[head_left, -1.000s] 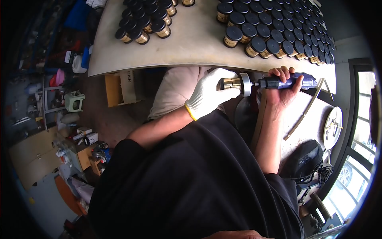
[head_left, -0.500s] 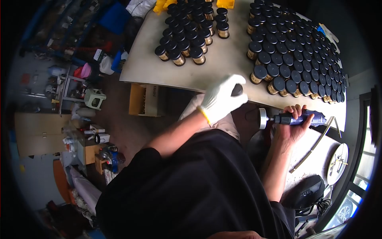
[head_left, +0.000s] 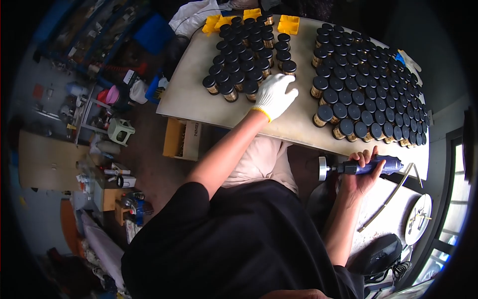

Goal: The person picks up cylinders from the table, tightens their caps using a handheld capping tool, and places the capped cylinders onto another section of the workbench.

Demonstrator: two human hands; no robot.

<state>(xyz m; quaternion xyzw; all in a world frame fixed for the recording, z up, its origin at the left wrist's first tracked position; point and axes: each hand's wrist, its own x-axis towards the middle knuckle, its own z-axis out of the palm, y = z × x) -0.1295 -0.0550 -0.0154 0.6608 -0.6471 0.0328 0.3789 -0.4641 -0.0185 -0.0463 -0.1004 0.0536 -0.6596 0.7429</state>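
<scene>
My left hand (head_left: pixel 275 97), in a white knitted glove with a yellow cuff edge, is over the table (head_left: pixel 189 94). Its thumb is apart from the fingers and nothing shows between them. Just beyond the fingertips stands a black-lidded jar (head_left: pixel 289 67) with a gold body, at the near end of a short row. To the left of the hand is a group of similar jars (head_left: pixel 228 91). My bare right hand (head_left: pixel 362 174) is wrapped round a purple power tool (head_left: pixel 389 164), held level beyond the table's front edge. A round silver head (head_left: pixel 322 169) sits at the tool's left end.
A large block of black-lidded jars (head_left: pixel 367 117) covers the table's right side. Yellow trays (head_left: pixel 289 25) lie at the back. Under the table is an open cardboard box (head_left: pixel 174 138). At right are a white disc (head_left: pixel 418 219) and a black bag (head_left: pixel 377 254).
My left hand has moved from the tool to the table with a jar and let it go at the short row. My right hand still holds the tool. The view has shifted, showing more of the table.
</scene>
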